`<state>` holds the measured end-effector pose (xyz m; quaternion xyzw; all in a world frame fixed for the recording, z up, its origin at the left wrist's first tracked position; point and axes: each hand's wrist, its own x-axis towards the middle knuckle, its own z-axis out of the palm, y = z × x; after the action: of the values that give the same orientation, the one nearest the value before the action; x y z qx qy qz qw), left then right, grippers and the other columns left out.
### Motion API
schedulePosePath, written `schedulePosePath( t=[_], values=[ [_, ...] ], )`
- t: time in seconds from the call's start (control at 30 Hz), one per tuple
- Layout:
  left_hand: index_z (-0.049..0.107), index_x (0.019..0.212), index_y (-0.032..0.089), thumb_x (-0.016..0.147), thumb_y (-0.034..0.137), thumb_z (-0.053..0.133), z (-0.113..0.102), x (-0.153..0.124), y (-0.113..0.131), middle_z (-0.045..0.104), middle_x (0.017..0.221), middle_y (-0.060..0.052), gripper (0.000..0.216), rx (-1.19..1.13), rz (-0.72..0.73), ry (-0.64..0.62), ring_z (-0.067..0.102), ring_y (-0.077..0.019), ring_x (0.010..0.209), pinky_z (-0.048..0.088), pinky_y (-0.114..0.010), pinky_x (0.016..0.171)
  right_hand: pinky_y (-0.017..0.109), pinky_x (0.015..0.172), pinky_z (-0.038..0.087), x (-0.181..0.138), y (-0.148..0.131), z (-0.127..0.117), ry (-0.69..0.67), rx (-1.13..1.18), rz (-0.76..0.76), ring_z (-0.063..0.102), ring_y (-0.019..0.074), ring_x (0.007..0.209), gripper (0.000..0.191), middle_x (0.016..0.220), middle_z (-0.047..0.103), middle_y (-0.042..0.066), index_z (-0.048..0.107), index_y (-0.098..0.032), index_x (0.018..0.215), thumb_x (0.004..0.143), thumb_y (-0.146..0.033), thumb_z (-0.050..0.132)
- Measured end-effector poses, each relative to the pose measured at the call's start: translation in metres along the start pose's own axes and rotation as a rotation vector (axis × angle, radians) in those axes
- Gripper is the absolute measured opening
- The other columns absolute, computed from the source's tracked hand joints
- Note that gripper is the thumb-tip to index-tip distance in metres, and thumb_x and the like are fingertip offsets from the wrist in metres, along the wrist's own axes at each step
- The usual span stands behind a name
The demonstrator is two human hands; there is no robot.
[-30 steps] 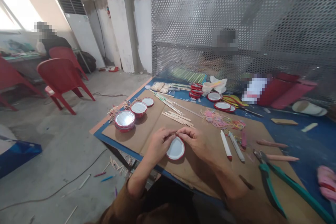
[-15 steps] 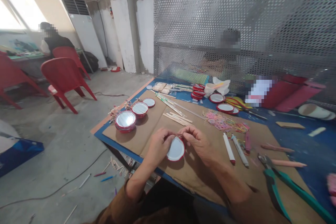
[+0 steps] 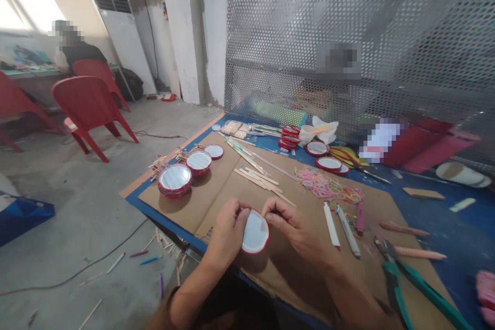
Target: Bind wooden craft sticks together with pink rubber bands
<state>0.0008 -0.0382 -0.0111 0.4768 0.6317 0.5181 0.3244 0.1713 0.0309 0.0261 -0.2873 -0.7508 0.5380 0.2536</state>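
blue table (image 3: 464, 216), brown cardboard sheet (image 3: 216, 185) over most of it, three red-rimmed lids (image 3: 175, 179) in a row at cardboard's left, wooden sticks (image 3: 257, 178) mid, rubber bands (image 3: 320, 183) beside them, two white pens (image 3: 331, 218), green pliers (image 3: 402, 278) near right

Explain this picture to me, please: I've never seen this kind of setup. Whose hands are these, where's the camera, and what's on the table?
No machine here: a person works with bare hands, and the one camera sits on their head, looking forward and down. The left hand and right hand together hold a round red-rimmed disc with a white face, fingertips at its upper edge, over a cardboard sheet on a blue table. On the cardboard lie more such discs, wooden sticks, coloured rubber bands, two white pens and green-handled pliers. Another person sits far left, beyond red chairs.
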Motion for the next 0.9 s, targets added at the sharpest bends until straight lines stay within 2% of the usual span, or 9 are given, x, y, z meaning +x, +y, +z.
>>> schedulePosePath(
  t=[0.13, 0.27, 0.37, 0.5, 0.57, 0.63, 0.73, 0.9],
  values=[
    [0.062, 0.084, 0.022, 0.091, 0.029, 0.052, 0.003, -0.006, 0.002, 0.067, 0.084, -0.004, 0.014, 0.013, -0.009, 0.004, 0.063, -0.0189, 0.083, 0.049, -0.031, 0.079, 0.028, 0.072, 0.044, -0.011, -0.007, -0.006, -0.05, -0.207, 0.017, 0.056, 0.0179, 0.078, 0.023, 0.082, 0.063, 0.001, 0.06, -0.024, 0.086, 0.1, -0.039, 0.051],
    [0.06, 0.083, 0.022, 0.09, 0.026, 0.052, 0.003, -0.006, 0.004, 0.066, 0.082, -0.003, 0.012, 0.015, -0.051, 0.014, 0.063, -0.0195, 0.084, 0.048, -0.031, 0.08, 0.029, 0.071, 0.046, -0.029, -0.011, -0.003, -0.026, -0.279, 0.063, 0.059, 0.0194, 0.079, 0.026, 0.084, 0.065, 0.003, 0.058, -0.025, 0.082, 0.102, -0.037, 0.046],
    [0.06, 0.082, 0.023, 0.09, 0.026, 0.052, 0.003, -0.005, 0.005, 0.065, 0.08, -0.002, 0.012, 0.016, -0.075, 0.009, 0.063, -0.0195, 0.084, 0.047, -0.031, 0.08, 0.029, 0.067, 0.046, -0.049, -0.006, 0.008, 0.026, -0.31, 0.084, 0.059, 0.019, 0.073, 0.032, 0.08, 0.064, 0.003, 0.055, -0.026, 0.079, 0.104, -0.04, 0.042],
    [0.058, 0.081, 0.023, 0.09, 0.023, 0.053, 0.002, -0.004, 0.008, 0.065, 0.082, -0.003, 0.011, 0.034, -0.079, 0.0, 0.063, -0.0194, 0.085, 0.047, -0.031, 0.081, 0.028, 0.065, 0.047, -0.072, 0.008, 0.034, 0.069, -0.366, 0.044, 0.061, 0.0189, 0.07, 0.034, 0.077, 0.065, 0.003, 0.057, -0.026, 0.081, 0.107, -0.038, 0.038],
    [0.058, 0.081, 0.022, 0.09, 0.02, 0.054, 0.002, -0.004, 0.01, 0.066, 0.084, -0.003, 0.01, 0.047, -0.085, -0.001, 0.063, -0.0191, 0.086, 0.047, -0.03, 0.082, 0.029, 0.065, 0.046, -0.078, 0.016, 0.047, 0.128, -0.476, -0.028, 0.062, 0.0191, 0.071, 0.037, 0.079, 0.067, 0.004, 0.058, -0.025, 0.082, 0.109, -0.035, 0.035],
    [0.058, 0.082, 0.022, 0.09, 0.019, 0.053, 0.001, -0.004, 0.013, 0.066, 0.085, -0.003, 0.011, 0.063, -0.087, -0.019, 0.064, -0.0186, 0.087, 0.047, -0.03, 0.082, 0.03, 0.063, 0.042, -0.081, 0.023, 0.055, 0.278, -0.676, -0.089, 0.062, 0.0201, 0.068, 0.042, 0.075, 0.067, 0.004, 0.058, -0.025, 0.082, 0.111, -0.037, 0.03],
    [0.057, 0.082, 0.022, 0.092, 0.018, 0.052, 0.0, -0.003, 0.015, 0.067, 0.087, -0.003, 0.012, 0.09, -0.082, -0.055, 0.064, -0.0186, 0.087, 0.046, -0.03, 0.081, 0.033, 0.062, 0.035, -0.082, 0.027, 0.058, 0.46, -0.975, -0.087, 0.059, 0.0215, 0.064, 0.048, 0.071, 0.065, 0.004, 0.058, -0.024, 0.08, 0.113, -0.041, 0.026],
    [0.058, 0.083, 0.021, 0.091, 0.016, 0.053, -0.001, 0.0, 0.016, 0.068, 0.088, -0.005, 0.011, 0.112, -0.067, -0.105, 0.064, -0.0197, 0.09, 0.047, -0.031, 0.085, 0.036, 0.063, 0.031, -0.079, 0.023, 0.057, 0.526, -1.243, -0.067, 0.06, 0.0232, 0.062, 0.054, 0.069, 0.065, 0.005, 0.057, -0.024, 0.081, 0.113, -0.046, 0.02]
  ],
)
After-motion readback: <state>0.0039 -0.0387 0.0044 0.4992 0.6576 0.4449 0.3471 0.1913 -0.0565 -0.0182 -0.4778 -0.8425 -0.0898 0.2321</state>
